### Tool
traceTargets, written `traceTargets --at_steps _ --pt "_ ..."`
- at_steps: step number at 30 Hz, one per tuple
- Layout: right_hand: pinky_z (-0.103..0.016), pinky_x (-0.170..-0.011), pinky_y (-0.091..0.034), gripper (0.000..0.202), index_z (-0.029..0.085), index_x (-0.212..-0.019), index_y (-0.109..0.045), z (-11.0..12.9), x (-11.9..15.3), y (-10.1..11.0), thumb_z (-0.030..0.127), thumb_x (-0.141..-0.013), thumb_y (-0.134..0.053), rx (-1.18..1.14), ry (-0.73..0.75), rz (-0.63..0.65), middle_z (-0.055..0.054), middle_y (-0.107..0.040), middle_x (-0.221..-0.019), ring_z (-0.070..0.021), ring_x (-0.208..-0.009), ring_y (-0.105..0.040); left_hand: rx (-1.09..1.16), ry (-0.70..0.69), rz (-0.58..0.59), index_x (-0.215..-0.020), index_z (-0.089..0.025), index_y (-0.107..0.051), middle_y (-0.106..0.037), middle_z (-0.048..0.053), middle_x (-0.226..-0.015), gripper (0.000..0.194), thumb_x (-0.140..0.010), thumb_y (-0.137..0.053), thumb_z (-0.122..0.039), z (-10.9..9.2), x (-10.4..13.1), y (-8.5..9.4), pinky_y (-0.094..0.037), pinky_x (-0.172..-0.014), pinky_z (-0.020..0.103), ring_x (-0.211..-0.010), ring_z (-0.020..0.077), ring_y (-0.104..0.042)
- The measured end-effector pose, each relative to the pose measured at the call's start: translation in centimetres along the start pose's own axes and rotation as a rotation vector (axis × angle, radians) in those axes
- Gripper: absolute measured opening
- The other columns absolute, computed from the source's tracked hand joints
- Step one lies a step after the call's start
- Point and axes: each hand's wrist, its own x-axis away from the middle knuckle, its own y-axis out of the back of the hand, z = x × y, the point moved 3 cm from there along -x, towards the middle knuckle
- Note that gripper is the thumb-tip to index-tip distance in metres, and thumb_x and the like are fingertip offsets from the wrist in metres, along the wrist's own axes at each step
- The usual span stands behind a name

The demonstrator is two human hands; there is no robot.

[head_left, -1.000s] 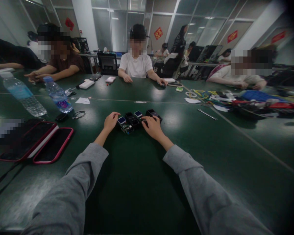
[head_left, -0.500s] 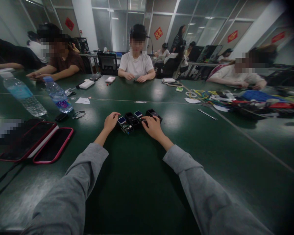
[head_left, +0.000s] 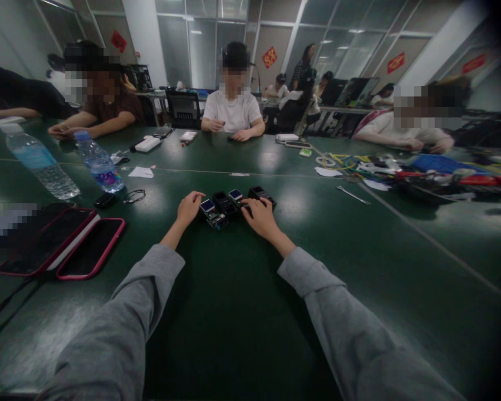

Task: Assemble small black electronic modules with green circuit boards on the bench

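My left hand (head_left: 189, 206) rests on the table with its fingers stretched toward a circuit board (head_left: 217, 221) that carries a small lit-looking screen (head_left: 207, 205). Right of that board lies an open black casing (head_left: 224, 203). A second small screen module (head_left: 235, 195) sits just beyond, partly hidden by my right hand (head_left: 260, 216). The fingers of my right hand are bent but apart, their tips at the module's edge; no firm grip shows. Behind them stands another black casing (head_left: 263, 195).
Two water bottles (head_left: 42, 161) and red-edged phone cases (head_left: 92, 250) are at the left. A wrench (head_left: 353, 195) and a heap of cables and tools (head_left: 421, 172) lie at the right. A person in a white shirt (head_left: 232, 111) sits opposite.
My hands and the boards have stayed in place. Across the table, the person opposite has raised one hand slightly with a small dark thing in it.
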Motion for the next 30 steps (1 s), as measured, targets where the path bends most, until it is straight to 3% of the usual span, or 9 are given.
traceTargets --at_steps 16,30 --pt "-0.044 -0.106 -0.023 0.029 0.021 -0.118 -0.054 0.00 0.05 0.05 0.034 -0.100 -0.036 -0.006 0.015 0.005 -0.007 -0.067 -0.107 -0.0230 -0.107 -0.059 0.015 0.011 -0.001 -0.103 -0.023 -0.068 -0.071 0.004 -0.094 0.029 -0.090 -0.044 -0.030 -0.21 0.05 0.07 -0.046 -0.074 0.031 -0.078 0.0177 -0.062" --pt "-0.044 -0.106 -0.023 0.028 0.022 -0.119 -0.052 -0.23 0.14 -0.11 0.031 -0.093 -0.049 0.011 0.033 0.009 -0.007 -0.065 -0.110 -0.0241 -0.108 -0.058 0.017 -0.011 -0.002 -0.103 -0.024 -0.068 -0.070 0.004 -0.096 0.029 -0.090 -0.044 -0.032 -0.01 0.10 0.02 -0.044 -0.072 0.030 -0.079 0.0182 -0.061"
